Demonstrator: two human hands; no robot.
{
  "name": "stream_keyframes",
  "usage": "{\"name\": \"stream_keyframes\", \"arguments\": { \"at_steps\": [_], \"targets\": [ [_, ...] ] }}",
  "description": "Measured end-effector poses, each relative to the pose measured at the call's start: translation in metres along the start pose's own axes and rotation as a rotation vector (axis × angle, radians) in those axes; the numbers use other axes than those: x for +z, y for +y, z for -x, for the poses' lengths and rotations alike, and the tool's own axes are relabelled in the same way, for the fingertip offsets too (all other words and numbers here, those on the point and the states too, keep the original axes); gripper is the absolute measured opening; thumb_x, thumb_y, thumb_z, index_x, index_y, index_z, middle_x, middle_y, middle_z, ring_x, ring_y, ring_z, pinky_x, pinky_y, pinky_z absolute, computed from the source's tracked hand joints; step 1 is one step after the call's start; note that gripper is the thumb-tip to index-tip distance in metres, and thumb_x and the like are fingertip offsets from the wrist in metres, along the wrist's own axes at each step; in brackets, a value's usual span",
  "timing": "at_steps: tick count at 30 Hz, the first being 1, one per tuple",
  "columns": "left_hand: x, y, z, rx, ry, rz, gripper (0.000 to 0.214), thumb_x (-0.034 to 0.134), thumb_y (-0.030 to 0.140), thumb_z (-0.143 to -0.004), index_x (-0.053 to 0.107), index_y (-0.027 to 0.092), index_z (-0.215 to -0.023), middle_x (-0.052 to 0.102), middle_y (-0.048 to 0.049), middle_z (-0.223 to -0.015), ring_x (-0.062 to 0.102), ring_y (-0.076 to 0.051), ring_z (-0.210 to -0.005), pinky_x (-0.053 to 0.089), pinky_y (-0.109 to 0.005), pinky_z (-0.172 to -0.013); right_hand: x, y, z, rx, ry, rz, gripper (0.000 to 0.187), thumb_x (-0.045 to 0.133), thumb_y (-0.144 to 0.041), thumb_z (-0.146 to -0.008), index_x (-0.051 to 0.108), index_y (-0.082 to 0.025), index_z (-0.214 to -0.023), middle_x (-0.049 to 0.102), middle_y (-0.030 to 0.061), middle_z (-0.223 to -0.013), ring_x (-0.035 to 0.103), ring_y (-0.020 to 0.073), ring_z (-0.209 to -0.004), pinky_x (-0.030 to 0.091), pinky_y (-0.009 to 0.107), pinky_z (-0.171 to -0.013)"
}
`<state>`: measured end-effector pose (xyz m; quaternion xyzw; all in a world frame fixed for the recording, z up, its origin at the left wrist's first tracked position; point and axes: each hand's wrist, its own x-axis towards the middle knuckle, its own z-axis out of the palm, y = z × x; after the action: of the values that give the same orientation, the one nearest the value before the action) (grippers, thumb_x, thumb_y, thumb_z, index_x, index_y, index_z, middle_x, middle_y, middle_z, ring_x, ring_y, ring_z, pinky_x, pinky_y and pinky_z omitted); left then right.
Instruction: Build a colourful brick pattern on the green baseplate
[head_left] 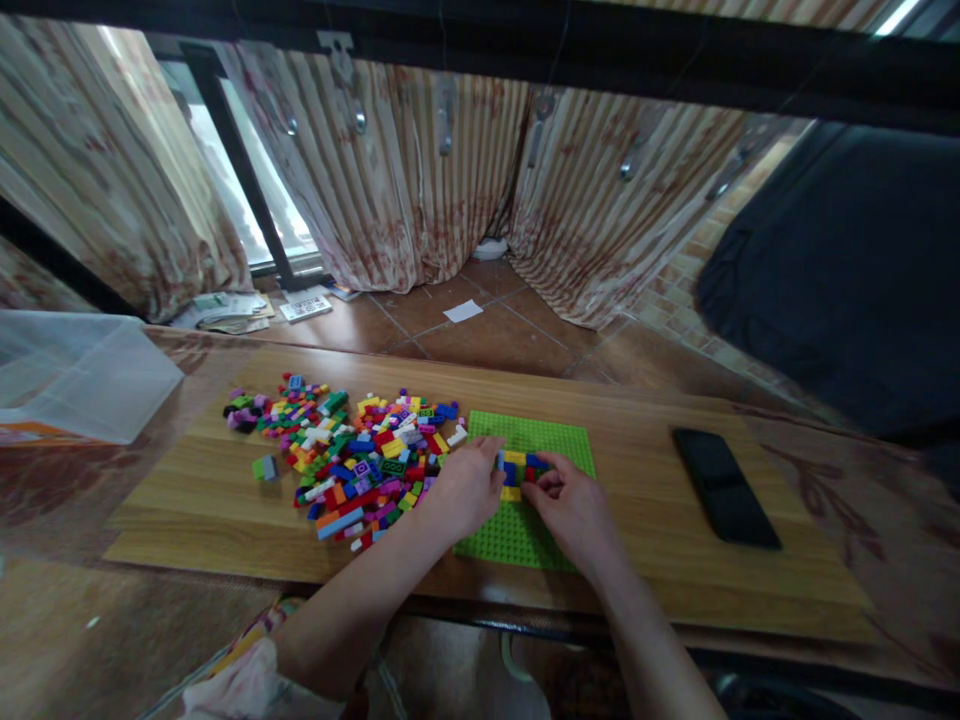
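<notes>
Yellow brick (513,459), seemingly against left grip (465,488)

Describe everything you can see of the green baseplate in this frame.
The green baseplate is a flat, roughly square, studded sheet that looks like plastic, lying on the wooden tabletop just right of the loose brick pile. A few yellow and blue bricks sit on it. The left hand and right hand rest over its middle, hiding part of it.

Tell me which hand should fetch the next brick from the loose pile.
Left, probably: the left hand lies beside the pile, while the right hand sits farther off, at the built bricks on the green baseplate.
</notes>
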<state>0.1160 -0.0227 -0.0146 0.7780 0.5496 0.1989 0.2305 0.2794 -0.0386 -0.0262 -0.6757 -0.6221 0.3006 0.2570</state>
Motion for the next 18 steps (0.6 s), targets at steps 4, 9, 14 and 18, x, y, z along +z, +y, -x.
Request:
{"name": "stream_keyframes", "arguments": {
  "at_steps": [4, 9, 14, 18],
  "targets": [
    [-0.0013, 0.0010, 0.0000, -0.003, -0.017, -0.001, 0.039, 0.047, 0.014, -0.082, 0.055, 0.011, -0.120, 0.065, -0.0123, -0.110, 0.061, -0.021, -0.102, 0.048, -0.034, -0.094, 0.0005, 0.0017, -0.0004, -0.019, 0.000, -0.062, 0.038, 0.055, -0.032, -0.079, 0.058, -0.016, -0.113, 0.065, 0.0011, -0.071, 0.060, 0.0153, -0.058, 0.047, 0.030, -0.060],
    [0.0000, -0.0001, 0.0003, 0.001, -0.006, -0.009, 0.039, 0.047, 0.015, -0.082, 0.053, 0.013, -0.121, 0.065, -0.0112, -0.112, 0.061, -0.021, -0.103, 0.048, -0.033, -0.094, 0.0016, 0.0050, -0.0004, -0.010, -0.010, -0.119, 0.035, 0.051, -0.026, -0.081, 0.057, -0.017, -0.114, 0.067, 0.0030, -0.077, 0.064, 0.0158, -0.064, 0.050, 0.030, -0.063],
    [-0.0008, 0.0007, 0.0003, 0.006, -0.010, -0.009, 0.039, 0.046, 0.015, -0.082, 0.054, 0.011, -0.120, 0.064, -0.0127, -0.113, 0.061, -0.022, -0.105, 0.048, -0.034, -0.095, 0.0025, 0.0073, -0.0009, -0.006, -0.012, -0.129, 0.033, 0.050, -0.025, -0.080, 0.059, -0.017, -0.111, 0.066, 0.0026, -0.076, 0.063, 0.0154, -0.063, 0.051, 0.030, -0.062],
    [-0.0013, 0.0011, 0.0004, -0.002, -0.014, -0.011, 0.040, 0.047, 0.015, -0.082, 0.053, 0.012, -0.121, 0.064, -0.0118, -0.113, 0.061, -0.021, -0.105, 0.048, -0.034, -0.095, 0.0014, 0.0076, -0.0011, -0.019, -0.014, -0.109, 0.031, 0.050, -0.027, -0.080, 0.060, -0.018, -0.109, 0.066, 0.0023, -0.075, 0.062, 0.0152, -0.062, 0.050, 0.029, -0.062]
  ]
}}
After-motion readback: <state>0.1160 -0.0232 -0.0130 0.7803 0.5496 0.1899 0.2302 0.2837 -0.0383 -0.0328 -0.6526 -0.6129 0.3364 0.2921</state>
